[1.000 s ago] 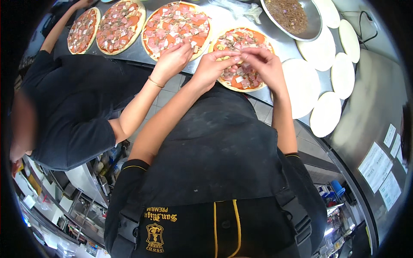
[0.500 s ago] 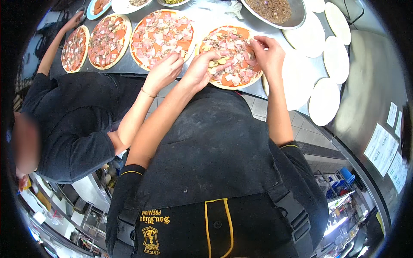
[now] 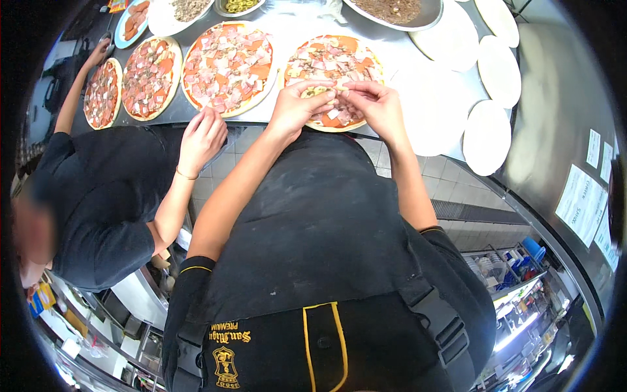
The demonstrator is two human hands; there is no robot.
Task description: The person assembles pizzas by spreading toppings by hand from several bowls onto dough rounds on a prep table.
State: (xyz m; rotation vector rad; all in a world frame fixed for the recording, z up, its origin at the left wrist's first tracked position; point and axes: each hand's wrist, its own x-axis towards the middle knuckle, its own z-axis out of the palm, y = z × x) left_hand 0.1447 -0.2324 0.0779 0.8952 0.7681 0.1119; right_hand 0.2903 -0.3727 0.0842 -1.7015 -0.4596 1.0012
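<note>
My left hand [image 3: 297,108] and my right hand [image 3: 377,106] meet fingertip to fingertip over the near edge of a topped pizza [image 3: 339,59] with red sauce and pale meat pieces. Both pinch a small pale piece of topping [image 3: 337,93] between them, just above the pizza. To the left lies a second, larger topped pizza [image 3: 228,65]. A co-worker's hand [image 3: 204,134] rests at the counter edge below that pizza.
Two more topped pizzas [image 3: 151,77] [image 3: 103,91] lie further left on the steel counter [image 3: 405,72]. Plain white dough rounds [image 3: 486,136] sit to the right. Bowls of toppings [image 3: 392,10] line the far edge. A co-worker in black [image 3: 98,196] stands at my left.
My hands drew back from the middle of the pizza to its near edge and came together. The co-worker's hand dropped from the larger pizza to the counter edge.
</note>
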